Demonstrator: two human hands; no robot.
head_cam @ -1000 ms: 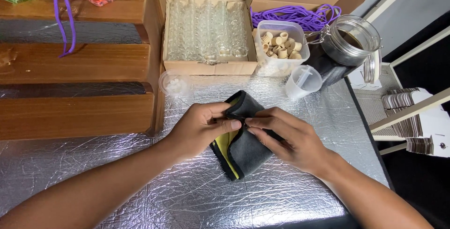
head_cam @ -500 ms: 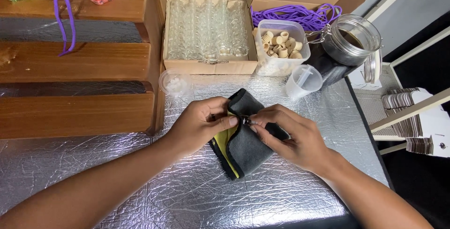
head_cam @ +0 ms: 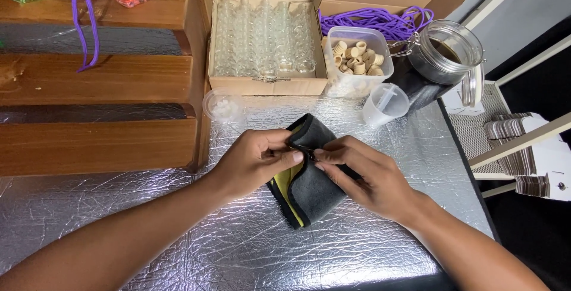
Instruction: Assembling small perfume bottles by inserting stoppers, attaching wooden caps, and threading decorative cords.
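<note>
An open cardboard box (head_cam: pixel 267 35) holds rows of small clear glass bottles (head_cam: pixel 262 29). Beside it, a clear plastic tub (head_cam: pixel 358 60) is filled with small corks (head_cam: pixel 355 58), and a glass clamp-lid jar (head_cam: pixel 443 59) holds something dark. A small plastic cup (head_cam: pixel 385 104) and a round clear lid (head_cam: pixel 223 105) stand on the foil-covered surface (head_cam: pixel 238 249).

The folded cloth (head_cam: pixel 309 175), dark grey with a yellow inner side, lies at the middle of the surface. The left hand (head_cam: pixel 256 160) and right hand (head_cam: pixel 369 175) each pinch its upper fold, grips clenched on the cloth.

Purple cord (head_cam: pixel 380 23) lies behind the tub; card tags (head_cam: pixel 511 127) sit stacked far right.
</note>
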